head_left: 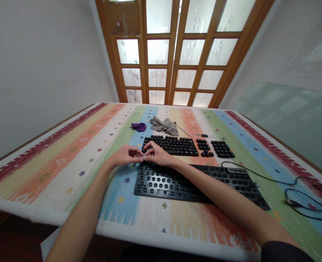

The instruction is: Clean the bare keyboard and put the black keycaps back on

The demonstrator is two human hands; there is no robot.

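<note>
A black keyboard base (174, 186) lies near the front of the table with its keycaps off and its sockets showing. Above its top left corner, my left hand (126, 155) and my right hand (157, 154) meet at the fingertips. Both are closed in a pinch; whatever sits between the fingers is too small or hidden to name. Just behind the base, loose black keycaps (177, 145) are laid out in keyboard order, with a smaller group of keycaps (203, 147) and a number-pad block of keycaps (222, 149) to the right. My right forearm crosses over the base and hides part of it.
A grey cloth (165, 126) and a purple cloth item (139, 126) lie farther back. Near them are a thin metal rod (183, 129) and a small dark-handled tool (203, 135). The keyboard's black cable (270, 179) coils at the right. A striped cloth (87, 171) covers the table.
</note>
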